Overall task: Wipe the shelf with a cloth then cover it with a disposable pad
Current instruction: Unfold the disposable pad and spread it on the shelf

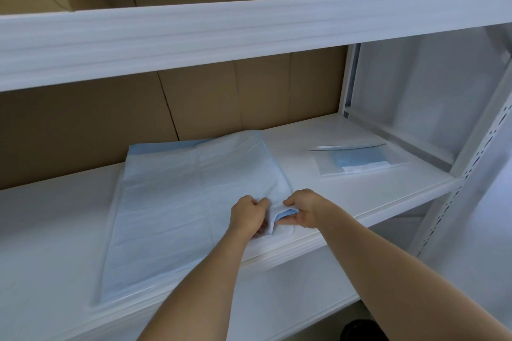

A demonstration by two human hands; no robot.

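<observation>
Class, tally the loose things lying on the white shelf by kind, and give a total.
Pale blue disposable pad, partly unfolded, pinched by left hand and right hand: 1
Clear plastic packet with blue contents: 1
Total: 2

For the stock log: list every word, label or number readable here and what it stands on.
None can be read.
Clear packet on the shelf: a pale strip on its blue insert may bear print, too small and blurred to read.
Pad, pinched by left hand and right hand: no print visible.
</observation>
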